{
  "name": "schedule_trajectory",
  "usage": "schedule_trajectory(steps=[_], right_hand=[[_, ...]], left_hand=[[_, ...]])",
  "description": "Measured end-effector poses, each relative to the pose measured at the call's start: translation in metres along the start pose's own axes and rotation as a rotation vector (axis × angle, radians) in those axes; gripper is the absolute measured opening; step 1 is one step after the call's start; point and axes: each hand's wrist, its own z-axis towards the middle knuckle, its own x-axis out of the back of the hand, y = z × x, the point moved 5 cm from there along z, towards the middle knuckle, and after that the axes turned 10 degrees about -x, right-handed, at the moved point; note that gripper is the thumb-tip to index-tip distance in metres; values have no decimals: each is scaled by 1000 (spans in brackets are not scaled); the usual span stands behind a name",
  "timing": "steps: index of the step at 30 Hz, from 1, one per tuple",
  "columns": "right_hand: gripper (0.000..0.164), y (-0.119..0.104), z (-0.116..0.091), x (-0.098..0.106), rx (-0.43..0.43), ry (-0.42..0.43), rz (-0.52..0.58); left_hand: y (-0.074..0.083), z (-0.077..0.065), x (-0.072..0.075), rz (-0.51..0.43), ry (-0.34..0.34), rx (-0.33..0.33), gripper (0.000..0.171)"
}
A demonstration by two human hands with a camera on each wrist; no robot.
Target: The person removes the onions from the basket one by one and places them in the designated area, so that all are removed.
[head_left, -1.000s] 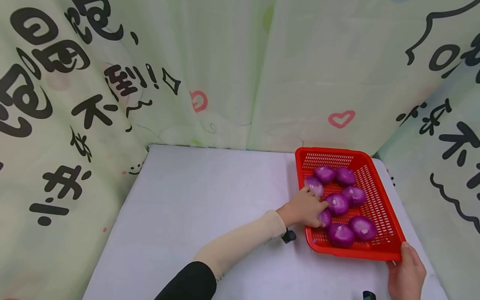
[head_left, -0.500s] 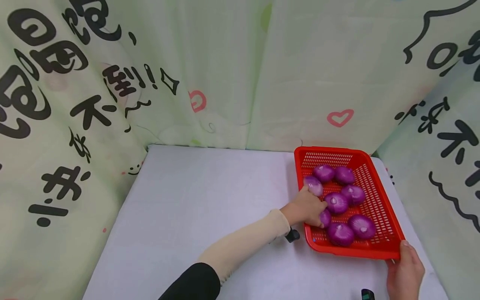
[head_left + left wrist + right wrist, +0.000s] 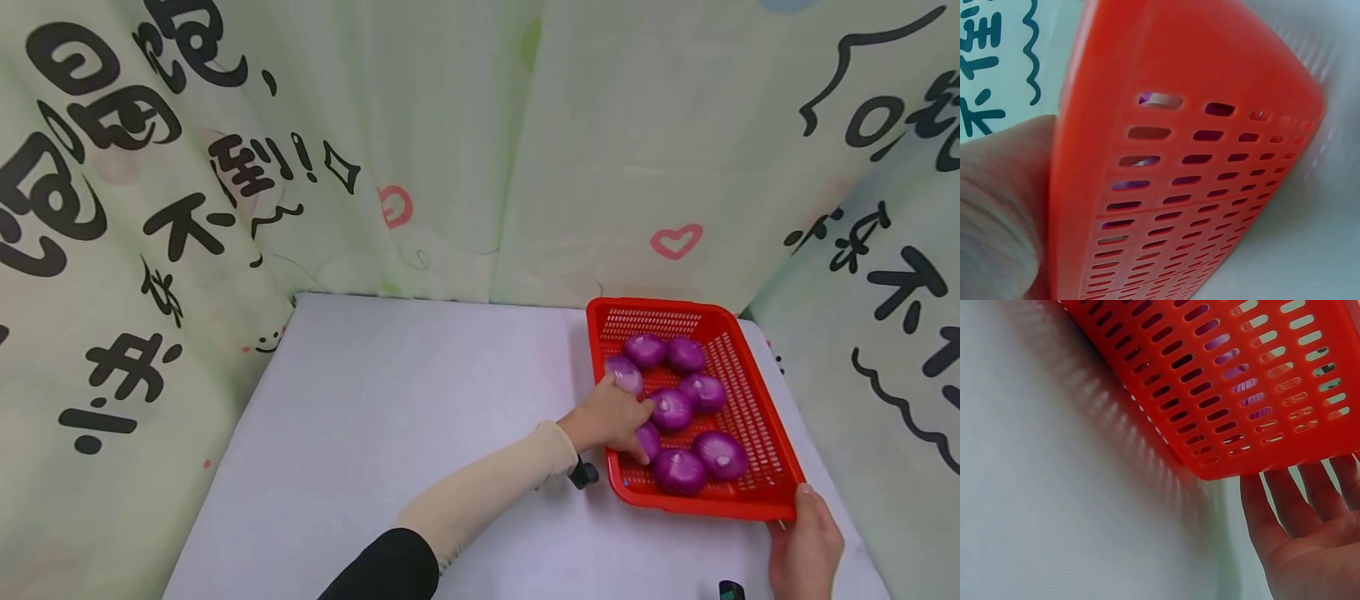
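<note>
A red plastic basket [image 3: 767, 417] with slotted walls stands at the right of the table and holds several purple onions [image 3: 722, 455]. My left hand [image 3: 611, 419] reaches over the basket's left rim. It grips an onion [image 3: 649, 440] near the left wall and partly hides it. Another onion [image 3: 624, 375] lies just beyond the knuckles. At the near right corner my right hand [image 3: 807, 542] holds the basket's rim, thumb on top. Its fingers [image 3: 1280, 500] reach up to the rim's underside in the right wrist view. The left wrist view shows the left hand [image 3: 997, 219] beside the outer wall, its fingertips hidden.
A white cloth covers the table [image 3: 420, 392]. Printed curtains [image 3: 450, 150] hang behind it and on both sides. The basket sits close to the table's right edge and the back curtain. Dark wrist devices [image 3: 583, 473] show at both wrists.
Both hands and the basket keep nearly the same places. The head view shifts slightly. The left hand's fingers move a little around the onion near the left wall.
</note>
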Motion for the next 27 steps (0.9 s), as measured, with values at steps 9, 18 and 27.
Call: schedule_trajectory(steps=[9, 18, 27], right_hand=[[63, 1, 0, 3, 5, 8, -6], [59, 0, -2, 1, 25, -2, 23], [61, -2, 1, 3, 26, -7, 16]], left_hand=[[0, -3, 4, -40, 68, -14, 94], [-5, -5, 7, -152, 210, -21, 81], [-18, -10, 19, -602, 435, -32, 66]])
